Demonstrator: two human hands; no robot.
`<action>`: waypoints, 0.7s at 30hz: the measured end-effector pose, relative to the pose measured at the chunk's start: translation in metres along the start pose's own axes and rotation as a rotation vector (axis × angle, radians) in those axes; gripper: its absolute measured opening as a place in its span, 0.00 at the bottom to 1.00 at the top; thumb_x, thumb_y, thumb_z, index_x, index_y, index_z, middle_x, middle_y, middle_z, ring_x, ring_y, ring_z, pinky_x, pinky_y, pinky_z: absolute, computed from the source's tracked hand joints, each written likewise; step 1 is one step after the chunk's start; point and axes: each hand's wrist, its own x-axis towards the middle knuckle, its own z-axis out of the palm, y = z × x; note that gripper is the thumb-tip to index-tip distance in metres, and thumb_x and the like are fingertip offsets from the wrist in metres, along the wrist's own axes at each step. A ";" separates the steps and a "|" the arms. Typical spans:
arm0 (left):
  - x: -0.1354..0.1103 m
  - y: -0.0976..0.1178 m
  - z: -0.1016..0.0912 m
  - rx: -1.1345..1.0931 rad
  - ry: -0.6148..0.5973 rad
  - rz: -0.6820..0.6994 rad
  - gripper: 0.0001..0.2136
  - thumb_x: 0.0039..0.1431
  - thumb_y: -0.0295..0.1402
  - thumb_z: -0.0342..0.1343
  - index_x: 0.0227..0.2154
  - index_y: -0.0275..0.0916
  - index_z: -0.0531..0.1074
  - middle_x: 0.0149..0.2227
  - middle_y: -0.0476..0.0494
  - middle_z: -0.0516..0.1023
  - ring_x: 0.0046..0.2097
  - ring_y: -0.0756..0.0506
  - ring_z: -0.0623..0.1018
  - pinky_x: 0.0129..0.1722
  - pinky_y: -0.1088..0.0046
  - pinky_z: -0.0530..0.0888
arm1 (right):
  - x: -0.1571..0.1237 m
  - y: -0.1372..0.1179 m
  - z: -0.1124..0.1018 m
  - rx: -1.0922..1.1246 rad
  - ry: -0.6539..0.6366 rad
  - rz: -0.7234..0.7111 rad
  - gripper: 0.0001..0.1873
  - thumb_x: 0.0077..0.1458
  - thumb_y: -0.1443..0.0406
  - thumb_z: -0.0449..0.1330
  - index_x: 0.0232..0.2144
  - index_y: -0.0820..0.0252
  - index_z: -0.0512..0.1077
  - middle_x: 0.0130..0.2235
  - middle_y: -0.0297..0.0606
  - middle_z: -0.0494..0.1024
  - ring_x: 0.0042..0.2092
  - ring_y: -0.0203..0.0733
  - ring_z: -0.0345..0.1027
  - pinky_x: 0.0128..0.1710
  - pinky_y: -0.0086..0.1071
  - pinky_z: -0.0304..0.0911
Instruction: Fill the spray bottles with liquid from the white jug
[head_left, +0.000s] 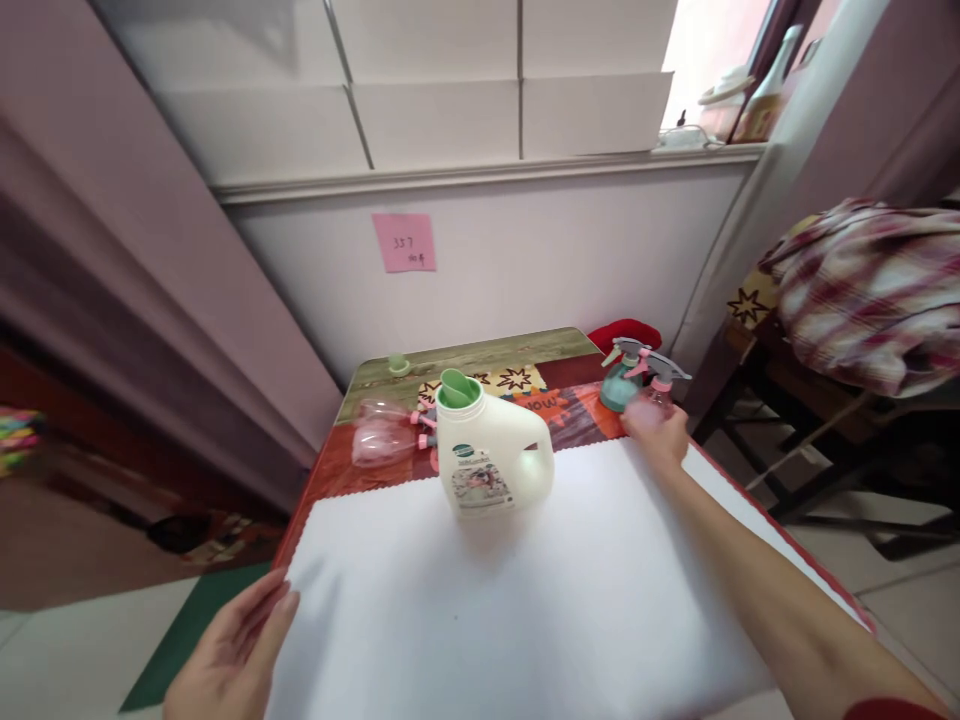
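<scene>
My right hand (661, 443) is closed around the body of a pink spray bottle (660, 385) at the back right of the table. Right behind that bottle stands a teal spray bottle (616, 388) with a green and grey trigger head. At the table's left edge, beside a white mat (420, 600), my left hand (232, 650) has its thumb apart from its fingers and holds nothing visible. A cream detergent jug (480, 450) with a green spout and a label stands upright mid-table. To its left, clear pinkish spray bottles (382, 440) lie on their sides.
A small green cap (399, 365) sits near the back left of the patterned table. The white wall behind carries a pink note (405, 243). On the right, plaid cloth (870, 290) is piled on a dark stool. Purple curtains (112, 220) hang at the left.
</scene>
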 end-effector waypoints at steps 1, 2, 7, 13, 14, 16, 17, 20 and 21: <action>-0.007 0.015 0.003 -0.007 -0.001 -0.022 0.28 0.48 0.51 0.73 0.50 0.44 0.80 0.53 0.41 0.84 0.59 0.28 0.80 0.65 0.46 0.72 | -0.005 -0.003 -0.007 0.025 0.013 0.019 0.52 0.35 0.48 0.74 0.60 0.60 0.62 0.57 0.63 0.76 0.56 0.69 0.74 0.57 0.60 0.67; -0.015 0.029 0.006 -0.030 0.002 -0.017 0.29 0.49 0.53 0.72 0.51 0.45 0.79 0.55 0.41 0.84 0.60 0.29 0.79 0.66 0.47 0.70 | -0.011 -0.006 -0.015 0.053 0.020 0.021 0.54 0.34 0.48 0.75 0.60 0.59 0.61 0.59 0.62 0.76 0.56 0.68 0.73 0.57 0.60 0.67; -0.048 0.073 0.034 -0.137 -0.031 0.148 0.25 0.52 0.52 0.71 0.50 0.44 0.79 0.54 0.39 0.83 0.55 0.33 0.81 0.62 0.51 0.74 | -0.070 -0.024 -0.077 0.308 -0.193 -0.134 0.58 0.28 0.48 0.81 0.59 0.55 0.63 0.59 0.56 0.75 0.58 0.67 0.71 0.59 0.62 0.65; -0.078 0.128 0.106 -0.387 -0.519 0.207 0.15 0.61 0.45 0.67 0.45 0.42 0.83 0.47 0.38 0.86 0.50 0.37 0.83 0.56 0.59 0.77 | -0.176 -0.065 -0.126 0.914 -1.187 0.071 0.50 0.35 0.44 0.79 0.59 0.50 0.70 0.59 0.48 0.77 0.59 0.61 0.72 0.59 0.53 0.67; -0.083 0.137 0.118 -0.453 -0.628 0.216 0.16 0.64 0.47 0.65 0.46 0.42 0.83 0.48 0.37 0.86 0.52 0.37 0.83 0.57 0.59 0.76 | -0.191 -0.073 -0.128 0.991 -1.322 0.125 0.49 0.34 0.43 0.79 0.57 0.51 0.72 0.58 0.47 0.77 0.59 0.60 0.72 0.59 0.52 0.66; -0.093 0.150 0.136 -0.617 -0.802 0.200 0.20 0.65 0.50 0.62 0.51 0.43 0.82 0.53 0.36 0.85 0.56 0.36 0.81 0.57 0.59 0.75 | -0.215 -0.083 -0.127 1.089 -1.577 0.224 0.48 0.34 0.43 0.79 0.56 0.52 0.73 0.57 0.46 0.78 0.58 0.59 0.73 0.60 0.51 0.66; -0.096 0.155 0.142 -0.687 -0.866 0.168 0.21 0.65 0.51 0.61 0.53 0.43 0.82 0.54 0.36 0.84 0.55 0.36 0.82 0.56 0.59 0.76 | -0.224 -0.086 -0.124 1.128 -1.679 0.266 0.47 0.36 0.43 0.79 0.56 0.53 0.74 0.56 0.47 0.79 0.57 0.58 0.74 0.60 0.50 0.65; -0.105 0.159 0.146 -0.807 -0.987 0.047 0.21 0.63 0.49 0.64 0.52 0.40 0.83 0.47 0.36 0.87 0.47 0.37 0.85 0.51 0.60 0.78 | -0.241 -0.081 -0.110 1.192 -1.974 0.399 0.48 0.39 0.42 0.77 0.58 0.55 0.73 0.52 0.48 0.81 0.53 0.56 0.77 0.57 0.48 0.67; -0.106 0.158 0.144 -0.827 -0.992 0.019 0.21 0.62 0.49 0.66 0.50 0.39 0.83 0.44 0.36 0.87 0.44 0.37 0.85 0.48 0.60 0.78 | -0.245 -0.076 -0.104 1.201 -2.064 0.441 0.48 0.39 0.40 0.76 0.58 0.56 0.73 0.50 0.47 0.82 0.51 0.56 0.78 0.54 0.47 0.68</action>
